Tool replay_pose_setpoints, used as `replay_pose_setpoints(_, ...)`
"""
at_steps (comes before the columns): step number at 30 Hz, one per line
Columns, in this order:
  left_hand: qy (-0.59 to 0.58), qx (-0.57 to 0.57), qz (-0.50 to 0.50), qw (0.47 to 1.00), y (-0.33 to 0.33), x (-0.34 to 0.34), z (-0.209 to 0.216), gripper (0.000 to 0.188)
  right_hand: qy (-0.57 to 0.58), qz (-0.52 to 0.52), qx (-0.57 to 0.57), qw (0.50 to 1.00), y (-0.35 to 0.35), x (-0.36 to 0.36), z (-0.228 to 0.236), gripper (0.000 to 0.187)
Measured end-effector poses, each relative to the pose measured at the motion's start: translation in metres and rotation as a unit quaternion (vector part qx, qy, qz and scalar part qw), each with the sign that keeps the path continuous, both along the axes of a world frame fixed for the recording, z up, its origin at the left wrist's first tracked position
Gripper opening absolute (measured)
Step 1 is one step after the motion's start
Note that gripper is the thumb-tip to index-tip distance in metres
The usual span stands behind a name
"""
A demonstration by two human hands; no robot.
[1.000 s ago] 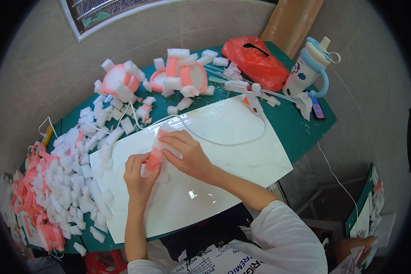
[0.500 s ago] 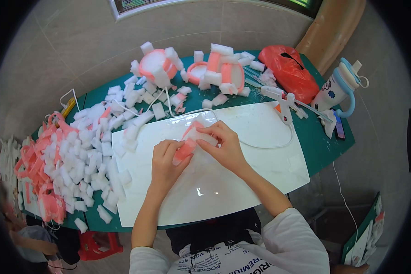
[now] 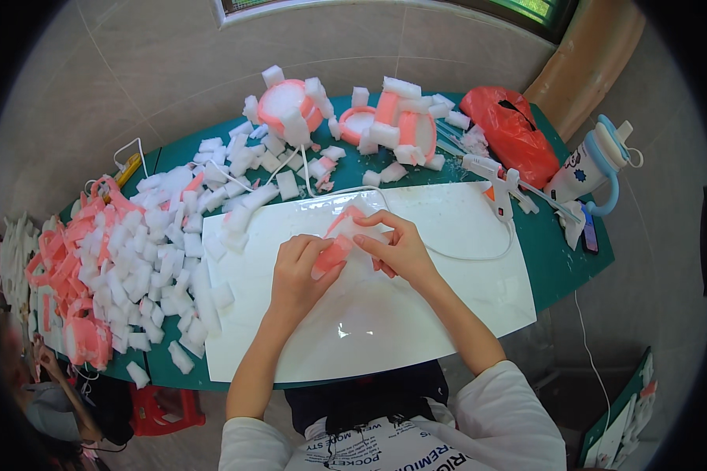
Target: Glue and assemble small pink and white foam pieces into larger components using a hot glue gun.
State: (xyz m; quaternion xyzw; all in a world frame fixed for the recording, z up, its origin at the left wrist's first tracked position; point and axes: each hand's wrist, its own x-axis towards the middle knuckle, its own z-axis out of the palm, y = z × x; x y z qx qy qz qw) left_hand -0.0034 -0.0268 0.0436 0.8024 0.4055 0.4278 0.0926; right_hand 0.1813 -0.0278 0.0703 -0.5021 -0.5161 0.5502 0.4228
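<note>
A rounded pink-and-white foam piece (image 3: 332,256) is held above the white board (image 3: 463,282), near the board's far edge. My left hand (image 3: 297,276) is closed round its pink band, the thumb along the near side. My right hand (image 3: 404,250) has thumb and forefinger bent against the piece's white part, the other fingers curled below. What lies under those curled fingers is hidden. To the left spreads a big heap of white foam blocks (image 3: 137,271), with pink foam strips (image 3: 59,263) at its outer side.
Assembled pink-and-white foam rounds (image 3: 283,100) stand along the back of the green table (image 3: 558,271). A white glue gun (image 3: 483,166), a red plastic bag (image 3: 511,133), a white-and-blue tumbler (image 3: 577,169) and a phone (image 3: 589,231) lie at right. A white cable (image 3: 471,257) crosses the board. Another person sits at far left.
My right hand's fingers have curled in more and shifted slightly on the foam piece. My left hand keeps its hold. The whole view has shifted a little.
</note>
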Motion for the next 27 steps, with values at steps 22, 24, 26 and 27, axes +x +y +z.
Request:
replay_pose_setpoints(22,-0.011,0.011,0.012,1.000,0.001,0.000,0.001,0.032,0.051,-0.029,0.012,0.998,0.000,-0.009,-0.011,0.024)
replay_pose_setpoints(24,-0.011,0.010,0.013,1.000,0.001,0.000,0.002,0.031,0.045,-0.029,0.015,0.998,0.000,-0.009,-0.012,0.024)
replay_pose_setpoints(26,-0.011,0.009,0.014,1.000,0.001,0.000,0.002,0.031,0.047,-0.029,0.015,0.998,0.001,-0.008,-0.013,0.025)
replay_pose_setpoints(27,-0.011,0.009,0.015,1.000,0.001,0.001,0.002,0.031,0.047,-0.029,0.015,0.998,0.001,-0.009,-0.014,0.025)
